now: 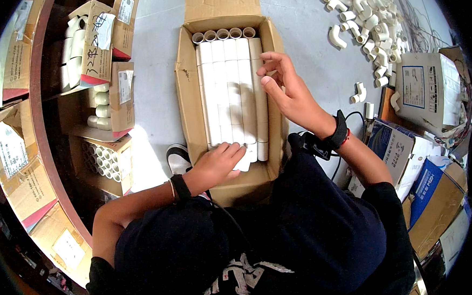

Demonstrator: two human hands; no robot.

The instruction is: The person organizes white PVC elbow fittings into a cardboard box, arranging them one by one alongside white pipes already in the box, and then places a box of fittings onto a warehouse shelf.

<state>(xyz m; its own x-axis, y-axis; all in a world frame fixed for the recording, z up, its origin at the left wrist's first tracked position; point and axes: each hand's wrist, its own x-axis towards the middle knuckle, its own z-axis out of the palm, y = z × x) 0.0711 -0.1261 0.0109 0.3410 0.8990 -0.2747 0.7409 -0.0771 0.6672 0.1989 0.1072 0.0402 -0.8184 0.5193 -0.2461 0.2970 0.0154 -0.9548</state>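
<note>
Before me on the floor stands an open cardboard box (225, 187) with its far flap folded back. Rows of white plastic pipe couplings (227, 90) lie end to end inside it, and several more stand with their open ends up along the far wall. My left hand (219, 162) rests over the near ends of the rows, its fingers on the couplings there; whether it grips one is hidden. My right hand (282, 81) hovers above the right side of the rows with fingers apart and nothing in it.
Loose white pipe elbows and couplings (373, 30) lie heaped on the floor at the far right. Cartons (385, 152) stand to my right. On the left, a shelf (44, 135) holds open boxes of fittings (103, 161). My shoe (177, 160) is beside the box.
</note>
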